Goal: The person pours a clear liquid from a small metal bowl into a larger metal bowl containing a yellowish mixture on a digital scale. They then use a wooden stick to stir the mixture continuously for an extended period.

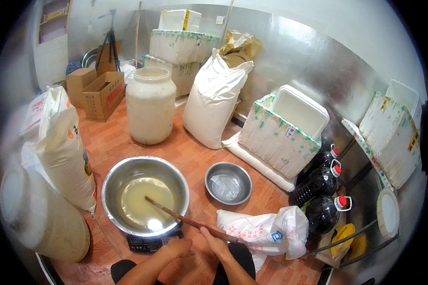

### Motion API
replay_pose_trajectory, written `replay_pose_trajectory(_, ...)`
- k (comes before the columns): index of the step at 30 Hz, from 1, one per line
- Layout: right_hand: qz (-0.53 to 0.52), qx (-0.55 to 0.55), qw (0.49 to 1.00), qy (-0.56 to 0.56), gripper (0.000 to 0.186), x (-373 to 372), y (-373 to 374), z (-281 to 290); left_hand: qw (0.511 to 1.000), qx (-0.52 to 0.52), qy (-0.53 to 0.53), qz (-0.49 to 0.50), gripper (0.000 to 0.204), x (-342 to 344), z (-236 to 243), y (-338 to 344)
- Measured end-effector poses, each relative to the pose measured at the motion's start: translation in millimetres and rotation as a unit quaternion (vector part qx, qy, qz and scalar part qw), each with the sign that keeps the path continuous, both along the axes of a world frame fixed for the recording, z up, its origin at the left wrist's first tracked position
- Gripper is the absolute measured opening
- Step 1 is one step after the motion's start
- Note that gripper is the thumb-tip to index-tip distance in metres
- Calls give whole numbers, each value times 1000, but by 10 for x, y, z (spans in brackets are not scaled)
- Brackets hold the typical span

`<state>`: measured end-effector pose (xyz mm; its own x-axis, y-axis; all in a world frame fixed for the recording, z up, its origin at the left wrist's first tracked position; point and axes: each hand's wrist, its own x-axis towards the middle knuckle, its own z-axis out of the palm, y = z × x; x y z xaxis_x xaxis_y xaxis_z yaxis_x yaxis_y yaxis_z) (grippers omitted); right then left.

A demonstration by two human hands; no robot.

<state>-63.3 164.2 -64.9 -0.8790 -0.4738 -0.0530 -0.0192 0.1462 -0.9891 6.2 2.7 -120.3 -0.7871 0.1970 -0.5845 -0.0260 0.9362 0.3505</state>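
Observation:
My right hand [215, 243] is closed round a long brown wooden stick [191, 222]. The stick slants over the rim of a large metal basin [108, 195], its far tip in cloudy yellowish liquid [142, 192]. My left hand [177, 248] is loosely closed just below the stick, apart from it, beside a dark electronic scale [145, 244] under the basin; I see nothing in its fingers. A smaller metal bowl [208, 187] with a little clear liquid or a wet bottom stands to the right of the basin.
On the right lie a printed white sack [252, 228] and dark bottles with red caps [324, 213]. Foam boxes [276, 135] rest behind them. A white plastic barrel [150, 107] and a full white sack [211, 102] stand ahead. Another barrel [52, 228] and sack [64, 152] flank the left.

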Motion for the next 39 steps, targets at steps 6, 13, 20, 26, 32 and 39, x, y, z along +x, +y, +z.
replay_pose_trajectory(6, -3, -23, 1000, -5, 29, 0, -12, -10, 1000, -11, 1, -10, 69, -4, 46, 5)
replay_pose_trajectory(13, -3, 14, 999, 32, 28, 0, 5, 51, 1000, -8, 10, 3, 65, -27, -33, 16)
replay_pose_trajectory(20, 10, -141, 973, -181, 37, 15, -50, -344, 996, 32, 79, 26, 58, -15, 209, 1)
replay_pose_trajectory(26, -13, -90, 986, -137, 37, 45, -5, -175, 997, 37, 67, 23, 64, 14, -23, -26)
replay_pose_trajectory(32, -20, -164, 969, -182, 37, -38, 108, -532, 997, 44, 66, 11, 62, -44, 185, 175)
replay_pose_trajectory(39, -47, -236, 912, -333, 18, -312, 9, -1099, 993, -13, 120, 15, 65, -75, 157, -4)
